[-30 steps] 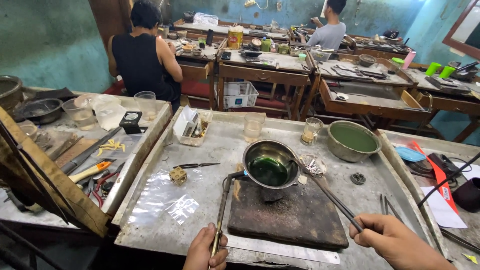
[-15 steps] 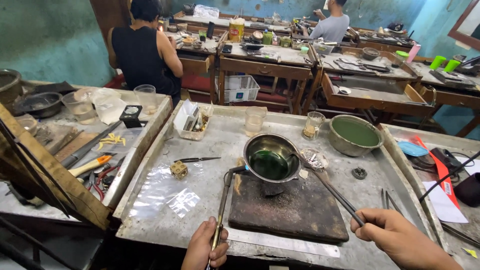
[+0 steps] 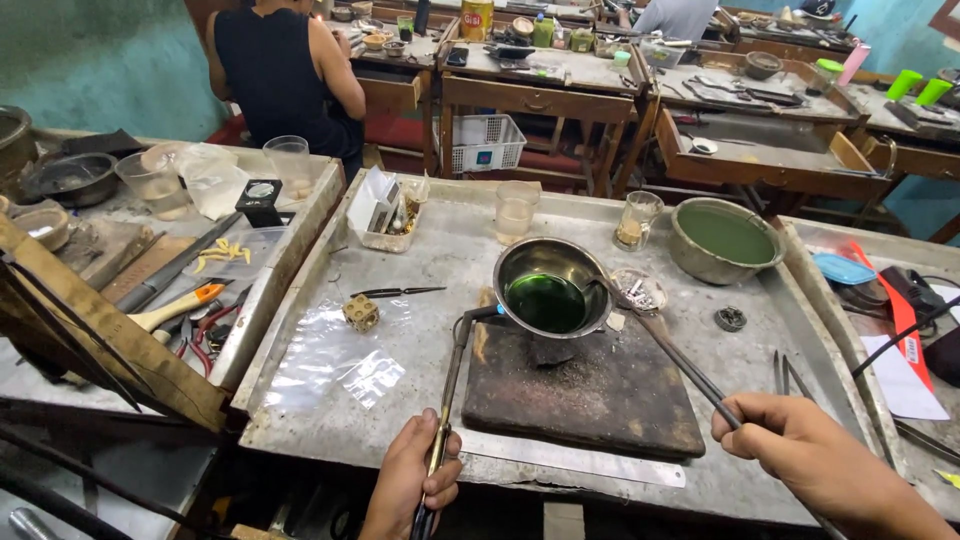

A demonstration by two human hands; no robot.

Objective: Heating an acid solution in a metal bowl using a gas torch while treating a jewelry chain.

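Metal-topped workbench (image 3: 420, 330), raised rim. Dark scorched slab (image 3: 590, 395) lies at its front centre. Steel bowl (image 3: 552, 287) of green liquid stands on the slab's far edge. Left hand (image 3: 412, 488) closed around a brass torch (image 3: 448, 385), nozzle just beside the bowl. Right hand (image 3: 820, 470) grips long tongs (image 3: 680, 360), tips at the bowl's rim.
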